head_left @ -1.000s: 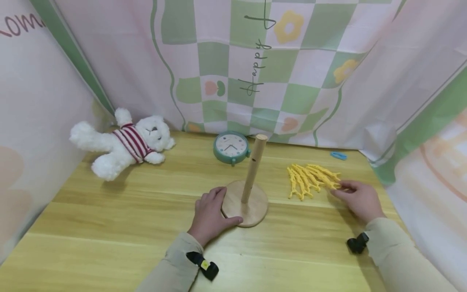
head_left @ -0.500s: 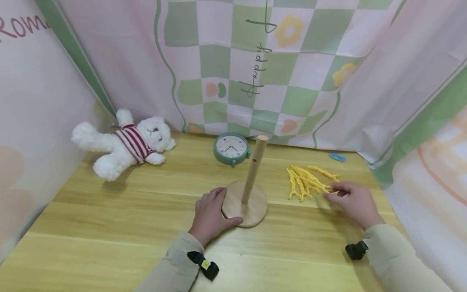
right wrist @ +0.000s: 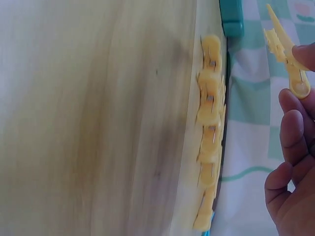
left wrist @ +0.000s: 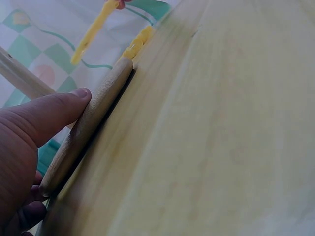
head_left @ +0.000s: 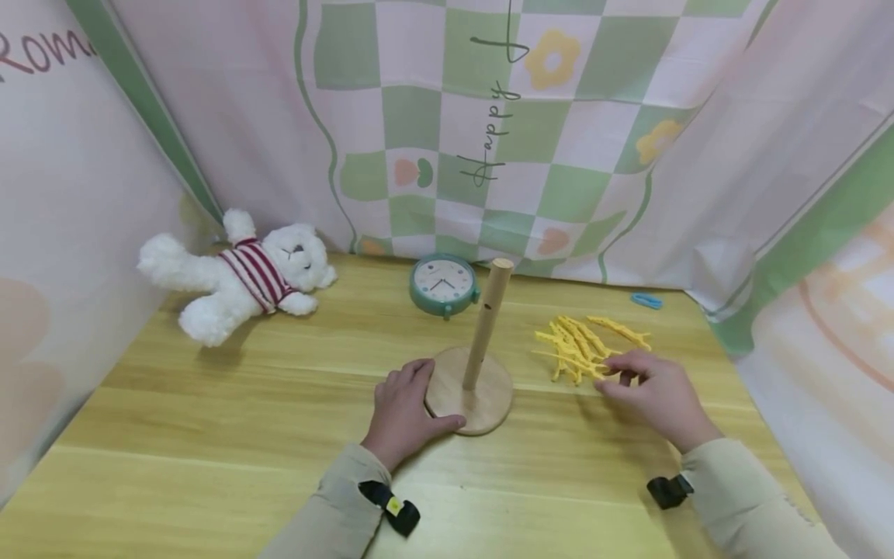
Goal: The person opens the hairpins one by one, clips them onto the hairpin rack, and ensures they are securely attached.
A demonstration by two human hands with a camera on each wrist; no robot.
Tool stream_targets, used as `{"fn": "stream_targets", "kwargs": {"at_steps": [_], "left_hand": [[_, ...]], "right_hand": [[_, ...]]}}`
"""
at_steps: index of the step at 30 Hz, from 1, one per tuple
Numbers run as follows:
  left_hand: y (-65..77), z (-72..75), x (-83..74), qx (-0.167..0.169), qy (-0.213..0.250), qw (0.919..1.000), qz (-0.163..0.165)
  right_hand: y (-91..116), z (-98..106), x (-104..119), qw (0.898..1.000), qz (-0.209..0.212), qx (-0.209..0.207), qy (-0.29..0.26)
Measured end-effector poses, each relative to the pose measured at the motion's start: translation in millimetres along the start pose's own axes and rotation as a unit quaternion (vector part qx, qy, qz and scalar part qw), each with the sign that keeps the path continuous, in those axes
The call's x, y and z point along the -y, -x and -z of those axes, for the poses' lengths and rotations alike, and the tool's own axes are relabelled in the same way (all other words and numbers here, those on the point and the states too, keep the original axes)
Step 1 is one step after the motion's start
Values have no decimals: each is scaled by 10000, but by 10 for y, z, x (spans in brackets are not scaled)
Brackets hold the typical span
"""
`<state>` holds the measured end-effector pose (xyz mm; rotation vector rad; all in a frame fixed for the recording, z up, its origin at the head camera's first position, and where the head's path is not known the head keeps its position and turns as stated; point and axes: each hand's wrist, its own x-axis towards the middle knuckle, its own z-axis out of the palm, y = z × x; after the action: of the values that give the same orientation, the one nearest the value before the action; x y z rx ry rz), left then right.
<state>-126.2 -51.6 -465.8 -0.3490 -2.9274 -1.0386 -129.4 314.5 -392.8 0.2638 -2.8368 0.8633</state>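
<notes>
R hand (head_left: 653,396) pinches 1 yellow clip (right wrist: 299,81) btwn thumb & fingers, gap only clip-wide, w/ the other clips (right wrist: 209,105) just beyond & below that pinch. L hand (head_left: 407,415), thumb & fingers spread wide, grips the wooden base (head_left: 489,410). Poss. risk: held clip's prongs snag a neighbour, dragging it or twisting out.
</notes>
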Motion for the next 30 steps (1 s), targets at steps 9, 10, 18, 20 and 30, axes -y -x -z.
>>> {"fn": "stream_targets", "kwargs": {"at_steps": [9,10,18,20,30], "left_hand": [[7,6,2,23,-10,10000,14],[6,5,3,22,-17,10000,11],[-4,-3,0,7,-38,10000,12],[-5,-3,0,7,-46,10000,13],[4,20,-19,70,42,10000,-7]], "right_hand": [[35,-167,121,9994,338,49,-113],[39,-184,134,9992,355,63,-144],[38,-307,244,9977,516,251,-354],[31,-336,276,9972,554,274,-411],[-14,-461,436,9941,650,546,-675]]}}
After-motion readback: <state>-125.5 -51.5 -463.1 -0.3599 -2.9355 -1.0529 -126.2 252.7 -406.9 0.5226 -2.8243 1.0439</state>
